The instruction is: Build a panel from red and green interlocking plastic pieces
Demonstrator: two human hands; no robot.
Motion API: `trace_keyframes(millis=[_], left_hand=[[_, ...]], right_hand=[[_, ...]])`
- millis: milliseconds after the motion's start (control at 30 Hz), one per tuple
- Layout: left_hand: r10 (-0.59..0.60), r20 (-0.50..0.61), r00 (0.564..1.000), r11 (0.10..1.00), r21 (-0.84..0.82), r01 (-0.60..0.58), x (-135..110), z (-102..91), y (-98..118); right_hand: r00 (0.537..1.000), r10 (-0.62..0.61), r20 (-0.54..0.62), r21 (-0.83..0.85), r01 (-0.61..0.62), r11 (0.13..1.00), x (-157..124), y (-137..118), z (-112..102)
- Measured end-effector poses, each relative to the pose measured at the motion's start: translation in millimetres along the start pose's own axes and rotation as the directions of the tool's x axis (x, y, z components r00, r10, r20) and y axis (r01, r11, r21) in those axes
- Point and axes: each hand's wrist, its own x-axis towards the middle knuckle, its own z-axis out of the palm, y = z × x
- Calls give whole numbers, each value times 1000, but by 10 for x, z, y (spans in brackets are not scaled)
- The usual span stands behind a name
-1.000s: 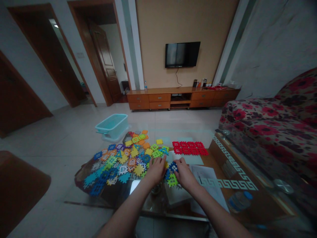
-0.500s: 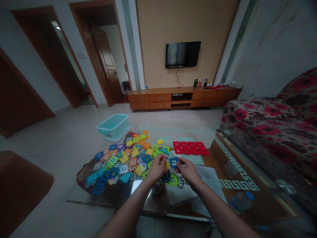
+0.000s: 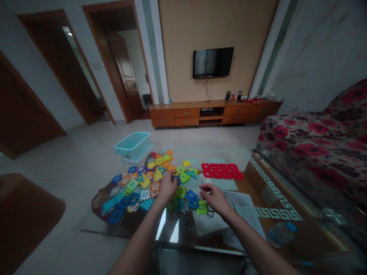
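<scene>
My left hand reaches over the pile of toothed plastic building tiles. Its fingertips are partly hidden among the tiles, and a blue tile shows right beside the thumb. Whether the fingers grip it I cannot tell. My right hand hovers over the table's middle, its fingers bent and a little apart with nothing between them. Left of it lie blue tiles, with a lime-green tile just below. Beyond this hand, red tiles form two neat rows.
A glass coffee table carries everything. White paper sheets lie under my right forearm, and a capped plastic bottle is at the right. An aqua tub stands behind the pile. A flowered sofa flanks the right side.
My hands have moved apart. The left has gone left and away from me to the pile. The blue tile held in my right fingers is no longer there.
</scene>
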Motion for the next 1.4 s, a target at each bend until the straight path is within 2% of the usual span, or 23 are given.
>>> trace_keyframes(millis=[100,233,367,533,700,800,867,933,1000,1067,1233,1400], left_hand=[[-13,-44,999,995,100,18,96,-206,-203],[-46,-38,998,971,233,54,123,-350,-448],[-86,-22,996,942,323,88,126,-396,-605],[-76,-2,997,922,380,71,133,-426,-671],[-78,-36,996,879,469,85,67,-451,-615],[-38,-30,999,830,555,48,25,-445,-520],[2,31,1000,821,570,-20,5,-410,-441],[50,155,987,839,530,-126,-17,-346,-363],[108,302,947,865,441,-240,-51,-262,-294],[162,393,905,876,364,-315,-95,-178,-238],[173,484,858,866,340,-366,-176,-65,-165],[185,466,865,865,341,-368,-182,-79,-130]], right_hand=[[991,-68,111,-258,95,962,-62,23,-29],[972,-18,233,-530,142,836,-208,-14,-50],[959,18,282,-588,158,793,-295,-69,-55],[958,37,284,-666,169,727,-302,-101,-71],[959,49,280,-712,172,681,-305,-133,-86],[961,43,274,-723,176,668,-303,-122,-90],[964,36,263,-723,172,670,-292,-101,-96],[967,35,251,-718,162,677,-279,-78,-106],[969,38,244,-704,150,694,-268,-65,-118],[968,42,246,-680,141,719,-266,-67,-124],[959,7,284,-617,178,767,-282,-130,-100],[954,6,300,-617,189,764,-285,-174,-106]])
